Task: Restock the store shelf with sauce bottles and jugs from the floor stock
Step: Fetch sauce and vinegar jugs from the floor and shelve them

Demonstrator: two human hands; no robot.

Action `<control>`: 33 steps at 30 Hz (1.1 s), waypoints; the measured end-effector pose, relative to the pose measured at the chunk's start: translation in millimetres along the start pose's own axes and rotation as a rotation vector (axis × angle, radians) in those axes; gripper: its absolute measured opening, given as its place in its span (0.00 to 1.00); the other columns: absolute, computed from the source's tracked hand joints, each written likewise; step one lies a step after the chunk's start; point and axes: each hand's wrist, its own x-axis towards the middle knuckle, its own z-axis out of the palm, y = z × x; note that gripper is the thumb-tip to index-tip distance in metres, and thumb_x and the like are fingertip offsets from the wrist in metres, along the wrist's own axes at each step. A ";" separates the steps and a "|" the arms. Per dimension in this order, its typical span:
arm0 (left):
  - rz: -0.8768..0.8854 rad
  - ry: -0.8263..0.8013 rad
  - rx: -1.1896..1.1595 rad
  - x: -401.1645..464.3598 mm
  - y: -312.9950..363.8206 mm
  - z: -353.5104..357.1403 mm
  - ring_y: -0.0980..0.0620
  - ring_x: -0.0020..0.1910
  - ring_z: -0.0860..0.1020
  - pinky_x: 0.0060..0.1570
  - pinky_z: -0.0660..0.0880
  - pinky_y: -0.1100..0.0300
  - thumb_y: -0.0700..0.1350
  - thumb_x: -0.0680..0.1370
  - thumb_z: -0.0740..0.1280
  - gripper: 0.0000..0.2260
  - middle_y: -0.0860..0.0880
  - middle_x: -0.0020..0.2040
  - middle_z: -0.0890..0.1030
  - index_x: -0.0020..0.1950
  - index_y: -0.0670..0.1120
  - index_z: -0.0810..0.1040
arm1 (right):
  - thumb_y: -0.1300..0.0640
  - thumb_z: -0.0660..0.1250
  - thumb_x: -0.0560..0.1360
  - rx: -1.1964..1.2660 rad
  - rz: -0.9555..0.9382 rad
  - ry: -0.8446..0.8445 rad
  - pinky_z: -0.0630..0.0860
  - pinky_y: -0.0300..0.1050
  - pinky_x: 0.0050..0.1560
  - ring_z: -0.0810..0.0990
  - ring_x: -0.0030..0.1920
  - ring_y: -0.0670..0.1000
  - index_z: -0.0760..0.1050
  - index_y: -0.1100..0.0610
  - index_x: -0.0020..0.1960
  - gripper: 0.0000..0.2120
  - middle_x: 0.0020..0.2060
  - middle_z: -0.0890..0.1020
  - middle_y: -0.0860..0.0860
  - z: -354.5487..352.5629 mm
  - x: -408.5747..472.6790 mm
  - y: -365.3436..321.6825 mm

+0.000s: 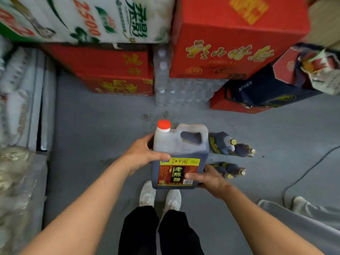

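While it hangs upright at mid-frame above the grey floor point(95, 126), the jug point(181, 155), red-capped and about two-thirds full of dark liquid, is clasped from both sides: left hand point(141, 153) curls round its upper edge, right hand point(207, 178) grips its lower corner, thumb on the label. Dark bottles point(231, 146) lie on the floor just right of it. Red cartons point(230, 52) stack across the upper frame.
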 end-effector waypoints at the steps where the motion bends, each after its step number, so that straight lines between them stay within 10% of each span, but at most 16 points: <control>1: 0.014 0.023 -0.004 -20.6 13.9 -6.4 0.66 0.51 0.81 0.49 0.79 0.64 0.47 0.62 0.84 0.37 0.59 0.55 0.83 0.68 0.56 0.75 | 0.52 0.84 0.61 -0.019 -0.021 -0.014 0.82 0.52 0.52 0.85 0.55 0.54 0.75 0.54 0.65 0.36 0.57 0.85 0.52 6.7 -15.6 -15.1; 10: 0.189 0.324 -0.055 -213.9 135.5 -84.4 0.58 0.49 0.84 0.37 0.78 0.63 0.49 0.62 0.83 0.31 0.58 0.51 0.85 0.63 0.58 0.78 | 0.55 0.82 0.62 -0.189 -0.302 -0.157 0.82 0.56 0.55 0.85 0.56 0.58 0.75 0.56 0.65 0.34 0.58 0.85 0.55 104.9 -143.2 -171.5; 24: 0.478 0.742 -0.196 -403.2 232.5 -318.1 0.52 0.49 0.85 0.51 0.82 0.49 0.57 0.52 0.81 0.39 0.53 0.50 0.86 0.61 0.52 0.79 | 0.56 0.81 0.65 -0.440 -0.709 -0.411 0.80 0.56 0.58 0.84 0.57 0.59 0.78 0.58 0.63 0.29 0.57 0.85 0.56 369.0 -204.7 -426.7; 33: 0.642 1.149 -0.086 -474.1 283.0 -423.2 0.56 0.50 0.82 0.51 0.79 0.57 0.46 0.67 0.81 0.27 0.53 0.55 0.83 0.63 0.50 0.76 | 0.59 0.78 0.66 -0.513 -0.912 -0.620 0.82 0.52 0.52 0.85 0.54 0.57 0.77 0.57 0.63 0.26 0.55 0.86 0.55 509.0 -220.8 -549.7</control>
